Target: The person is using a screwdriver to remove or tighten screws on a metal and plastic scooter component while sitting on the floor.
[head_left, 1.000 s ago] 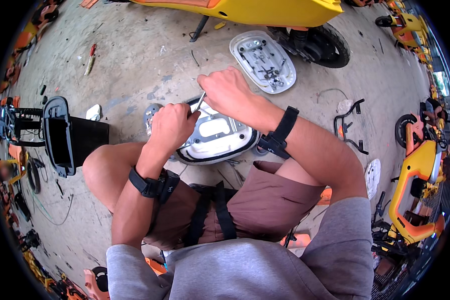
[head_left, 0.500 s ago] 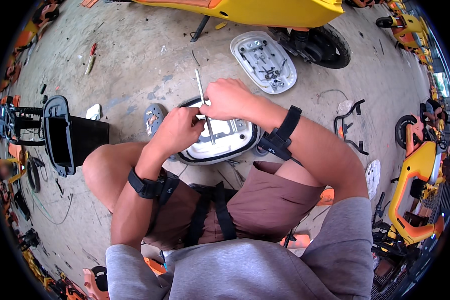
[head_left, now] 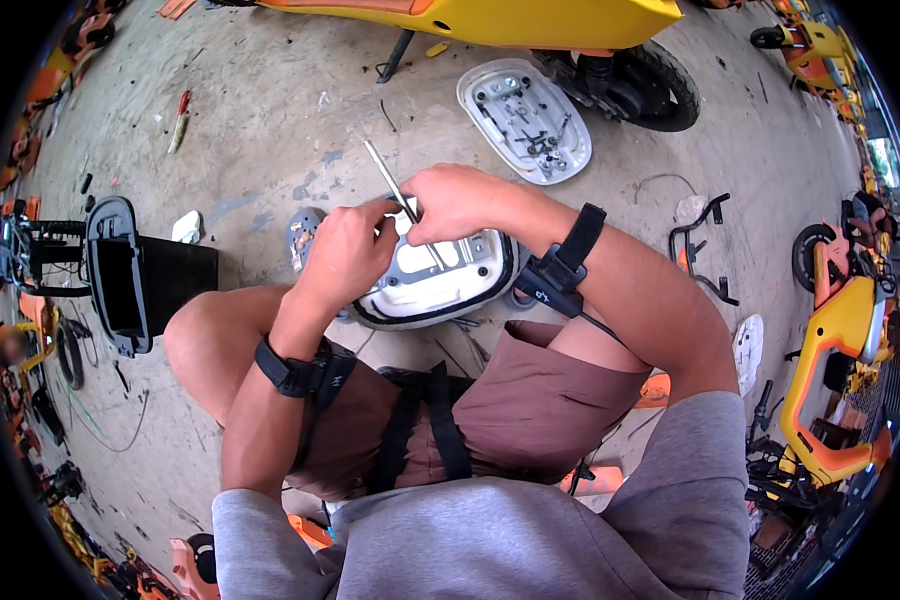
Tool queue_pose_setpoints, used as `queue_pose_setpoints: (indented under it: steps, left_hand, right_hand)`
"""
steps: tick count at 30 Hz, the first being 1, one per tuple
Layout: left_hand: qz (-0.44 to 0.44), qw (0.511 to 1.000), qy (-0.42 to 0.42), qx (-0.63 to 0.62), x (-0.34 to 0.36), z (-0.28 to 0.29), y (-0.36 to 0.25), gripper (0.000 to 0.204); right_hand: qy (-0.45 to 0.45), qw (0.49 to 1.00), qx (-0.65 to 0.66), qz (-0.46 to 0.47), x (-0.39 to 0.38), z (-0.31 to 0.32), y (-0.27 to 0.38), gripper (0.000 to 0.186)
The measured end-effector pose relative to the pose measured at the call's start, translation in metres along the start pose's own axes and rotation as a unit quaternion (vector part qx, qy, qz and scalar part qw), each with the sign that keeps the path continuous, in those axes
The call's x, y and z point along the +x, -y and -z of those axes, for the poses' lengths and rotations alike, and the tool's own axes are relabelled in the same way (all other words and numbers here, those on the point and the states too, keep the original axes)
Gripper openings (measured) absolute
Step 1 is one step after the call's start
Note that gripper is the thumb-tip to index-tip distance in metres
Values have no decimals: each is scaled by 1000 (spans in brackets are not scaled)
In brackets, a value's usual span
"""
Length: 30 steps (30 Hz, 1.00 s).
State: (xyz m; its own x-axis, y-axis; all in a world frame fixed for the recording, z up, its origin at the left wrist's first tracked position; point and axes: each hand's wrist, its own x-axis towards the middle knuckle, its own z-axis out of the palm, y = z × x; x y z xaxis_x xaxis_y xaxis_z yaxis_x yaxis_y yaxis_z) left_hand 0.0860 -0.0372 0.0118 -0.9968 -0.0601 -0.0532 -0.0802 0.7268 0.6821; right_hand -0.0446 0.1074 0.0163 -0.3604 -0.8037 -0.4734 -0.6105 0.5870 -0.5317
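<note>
Both my hands meet over a white, dark-rimmed panel (head_left: 460, 262), which looks like the underside of a seat, on the floor between my knees. A thin silver metal rod (head_left: 384, 168) slants across it, its upper end pointing away and to the left. My right hand (head_left: 455, 203) is closed around the rod's middle. My left hand (head_left: 350, 250) has curled fingers, with the index fingertip and thumb at the rod from the left. The fingers partly hide the rod's middle, so the left grip's exact hold is hard to see.
Beyond my hands lies a white tray-like cover (head_left: 530, 120) with screws and small parts. A black bin-like box (head_left: 175, 275) lies left, and a red-handled tool (head_left: 180, 120) farther off. A yellow scooter (head_left: 550, 25) stands ahead; a bent black bracket (head_left: 705, 245) lies right.
The rod has tilted, its upper end swinging to the left. My left hand has shifted slightly left and away from me; my right hand has turned a little around the rod.
</note>
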Motion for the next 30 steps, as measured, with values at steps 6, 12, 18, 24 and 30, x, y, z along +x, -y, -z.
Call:
queue_pose_setpoints:
  steps: [6,12,18,24,30]
  left_hand:
    - [65,995,3,80,3,0,-1,23]
    - [78,993,-86,34,4,2,-16,24]
    - [50,992,-64,100,3,-8,4,22]
    - [91,988,-38,117,3,-2,-1,24]
    - [90,984,-58,140,5,-6,3,27]
  right_hand:
    - [-38,996,-83,24,-6,9,0,41]
    - [-72,982,-163,59,-9,15,-3,39]
    - [-107,971,-195,85,-6,7,-2,35]
    - [-206,949,-195,140,-4,2,-6,34]
    - [-248,938,-195,146,-3,2,1,25]
